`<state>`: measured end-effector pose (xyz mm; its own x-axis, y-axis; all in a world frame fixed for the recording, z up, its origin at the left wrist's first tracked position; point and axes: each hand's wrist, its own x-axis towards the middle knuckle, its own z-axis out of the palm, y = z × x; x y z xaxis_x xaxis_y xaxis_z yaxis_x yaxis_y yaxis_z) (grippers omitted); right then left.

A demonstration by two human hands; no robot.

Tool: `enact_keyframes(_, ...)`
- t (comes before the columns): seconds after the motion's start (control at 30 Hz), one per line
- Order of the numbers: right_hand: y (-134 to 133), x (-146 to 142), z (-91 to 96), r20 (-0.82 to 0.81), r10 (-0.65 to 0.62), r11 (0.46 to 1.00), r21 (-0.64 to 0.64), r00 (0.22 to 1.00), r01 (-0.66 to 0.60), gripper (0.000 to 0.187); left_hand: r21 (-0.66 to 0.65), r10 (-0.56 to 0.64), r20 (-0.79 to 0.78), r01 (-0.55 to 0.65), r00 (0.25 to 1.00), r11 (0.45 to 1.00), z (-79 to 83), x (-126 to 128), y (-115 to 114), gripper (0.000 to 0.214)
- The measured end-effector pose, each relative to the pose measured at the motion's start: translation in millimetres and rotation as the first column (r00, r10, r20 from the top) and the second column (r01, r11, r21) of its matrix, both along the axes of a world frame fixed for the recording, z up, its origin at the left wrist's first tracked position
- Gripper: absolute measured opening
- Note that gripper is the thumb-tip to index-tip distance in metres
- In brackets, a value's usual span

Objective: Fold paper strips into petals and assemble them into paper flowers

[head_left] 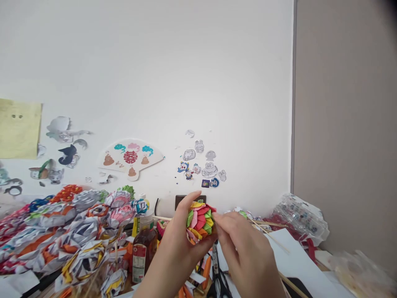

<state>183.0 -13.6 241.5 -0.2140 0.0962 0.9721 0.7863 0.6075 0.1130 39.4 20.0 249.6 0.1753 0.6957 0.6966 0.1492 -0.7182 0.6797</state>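
A multicoloured folded-paper flower [200,219] with red, pink, yellow, green and orange petals is held up in front of me. My left hand [176,231] wraps round it from the left, thumb and fingers on either side. The fingertips of my right hand [245,244] are pinched together at the flower's right edge, on or beside a green petal; whether a petal lies between them is hard to see. Below the hands lie black-handled scissors [219,281]. The flower's underside is hidden by my left hand.
Many finished paper flowers [83,231] are heaped on the left. A brown glass bottle [144,248] stands beside my left forearm. To the right are white paper sheets [297,260], thin wooden sticks [273,238] and a clear plastic box [302,219]. A white wall stands behind.
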Motion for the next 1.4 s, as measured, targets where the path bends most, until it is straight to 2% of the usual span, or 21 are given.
enact_keyframes(0.1, 0, 0, 1.4, 0.024, 0.017, 1.000, -0.010, 1.000, -0.017, 0.021, 0.000, -0.002, 0.019, 0.002, 1.000, 1.000, 0.8, 0, 0, 0.059)
enact_keyframes(0.37, 1, -3, 4.8, 0.031, -0.075, 0.997, -0.001, 0.997, 0.075, 0.028, -0.006, 0.002, -0.035, -0.002, 0.999, 1.000, 0.0, 0, 4, 0.058)
enact_keyframes(0.43, 2, -3, 3.8, -0.003, -0.071, 0.997, -0.027, 0.997, 0.071, 0.028, -0.008, 0.013, -0.043, -0.013, 0.999, 1.000, 0.6, 0, 4, 0.059)
enact_keyframes(0.53, 1, -3, 0.9, -0.136, -0.091, 0.995, -0.062, 0.987, 0.083, 0.026, 0.005, 0.049, -0.037, -0.049, 0.998, 0.999, 2.0, -1, 4, 0.059)
enact_keyframes(0.63, -3, -1, -0.7, -0.222, -0.040, 0.996, -0.091, 0.974, 0.020, 0.024, -0.002, 0.038, -0.020, -0.038, 0.999, 0.999, 2.5, -1, 3, 0.059)
enact_keyframes(0.8, -10, 4, 1.4, -0.133, 0.070, 0.984, -0.156, 0.989, -0.090, 0.020, -0.010, 0.004, -0.041, -0.004, 0.999, 1.000, -0.9, 1, 8, 0.061)
enact_keyframes(0.93, -8, 6, 2.1, -0.128, 0.041, 0.980, -0.190, 0.991, -0.066, 0.019, 0.032, 0.008, -0.136, -0.003, 0.991, 0.999, -4.6, 0, 10, 0.061)
enact_keyframes(1.1, -7, 13, 1.7, -0.111, 0.014, 0.970, -0.238, 0.994, -0.040, 0.019, 0.107, 0.100, -0.204, -0.079, 0.974, 0.991, -5.5, 0, 8, 0.061)
enact_keyframes(1.23, -8, 13, 1.8, -0.180, 0.025, 0.943, -0.322, 0.983, -0.082, 0.021, 0.190, 0.180, -0.228, -0.137, 0.957, 0.972, -6.8, 4, 7, 0.059)
enact_keyframes(1.4, -10, 7, 0.8, -0.357, -0.040, 0.848, -0.505, 0.933, -0.157, 0.029, 0.246, 0.217, -0.228, -0.160, 0.949, 0.956, -9.1, 8, 10, 0.059)
